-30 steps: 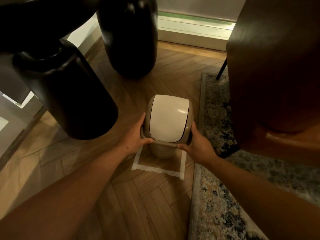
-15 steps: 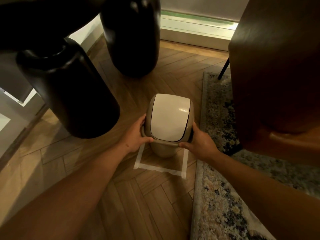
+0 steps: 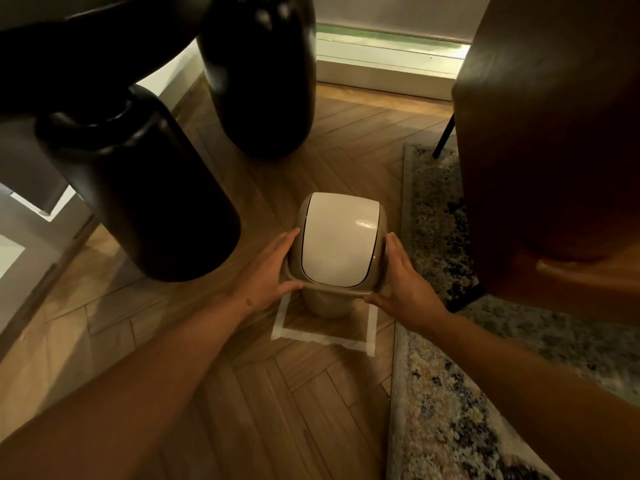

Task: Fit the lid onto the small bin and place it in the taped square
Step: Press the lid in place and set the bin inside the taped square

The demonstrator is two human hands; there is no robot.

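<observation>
A small beige bin (image 3: 323,304) stands upright on the wooden floor inside a square of white tape (image 3: 325,337). Its lid (image 3: 337,244), a beige frame with a white swing flap, sits on top of the bin. My left hand (image 3: 268,271) rests against the lid's left side, thumb under the front rim. On the lid's right side lies my right hand (image 3: 403,284), fingers flat along it and thumb at the front rim. The far side of the tape square is hidden behind the bin.
Two tall black vases stand close by, one (image 3: 138,188) to the left and one (image 3: 259,74) behind the bin. A patterned rug (image 3: 446,403) runs along the right. A brown chair (image 3: 554,150) rises over the rug at right.
My fingers have straightened along the lid's sides, less curled than before. The bin stays in the taped square.
</observation>
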